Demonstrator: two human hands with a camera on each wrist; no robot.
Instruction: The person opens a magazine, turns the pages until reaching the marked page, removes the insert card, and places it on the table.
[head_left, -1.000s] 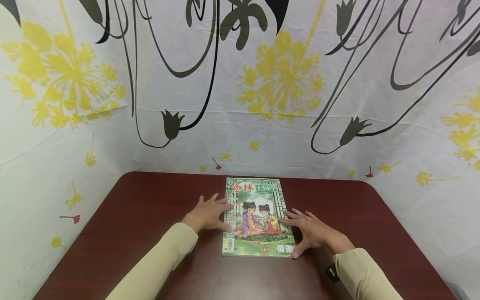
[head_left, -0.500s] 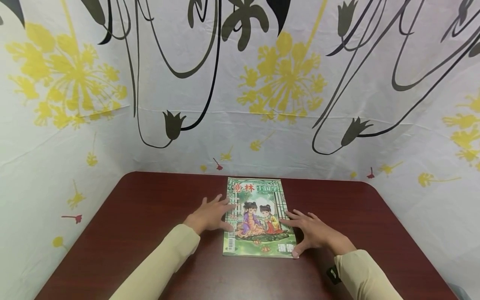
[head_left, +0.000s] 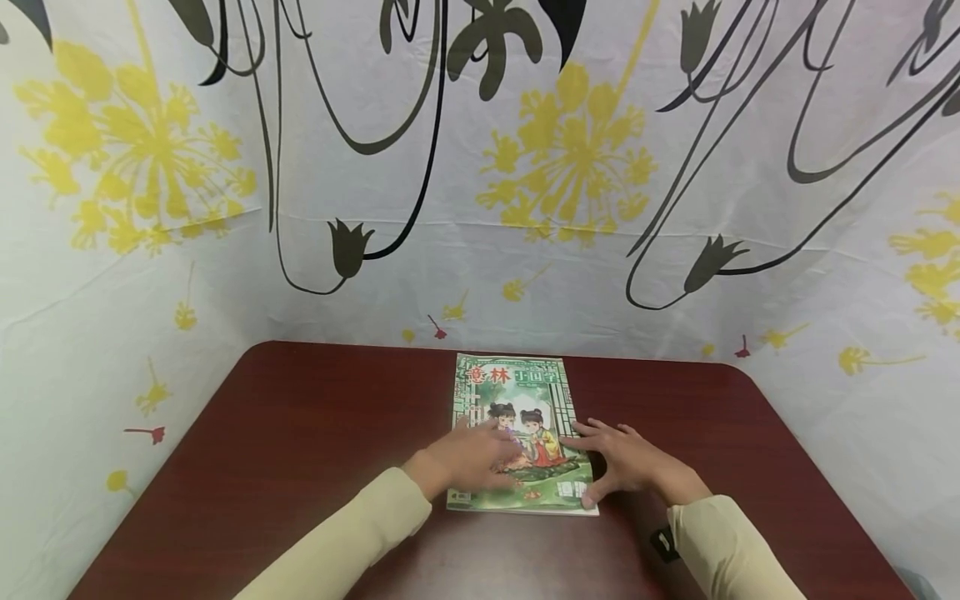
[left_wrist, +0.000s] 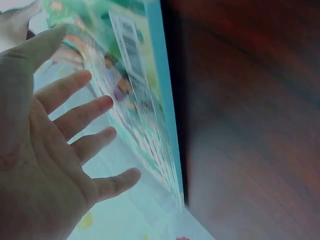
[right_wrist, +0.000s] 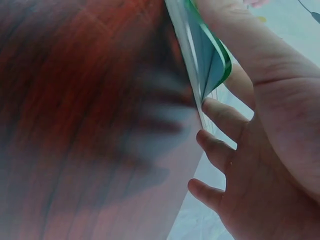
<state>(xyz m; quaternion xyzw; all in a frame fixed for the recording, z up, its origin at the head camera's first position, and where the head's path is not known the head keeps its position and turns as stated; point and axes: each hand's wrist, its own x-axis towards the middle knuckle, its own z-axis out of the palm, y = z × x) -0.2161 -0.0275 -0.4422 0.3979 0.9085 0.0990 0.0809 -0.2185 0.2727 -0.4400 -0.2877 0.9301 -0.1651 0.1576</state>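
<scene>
A magazine (head_left: 525,498) with a green illustrated cover lies on the table, a drawing of two children on its front. Over the lower left of the cover is my left hand (head_left: 471,457), fingers spread and slightly blurred. In the left wrist view this hand (left_wrist: 55,135) shows its palm and holds nothing; the cover's barcode is beside it. At the lower right corner, my right hand (head_left: 630,462) has its thumb on the edge and fingers along the right side. The right wrist view shows the cover (right_wrist: 220,65) bowed up off the pages between thumb and index finger of the right hand (right_wrist: 265,150).
The dark red-brown table (head_left: 337,400) has rounded far corners. Behind it and to both sides hangs a white cloth (head_left: 420,192) printed with yellow flowers and dark vines. A dark band (head_left: 663,546) shows at the right wrist.
My left hand has moved right and a little toward me, from the magazine's left edge to over its cover. At the lower right corner, the cover has lifted off the pages. My right hand stays there.
</scene>
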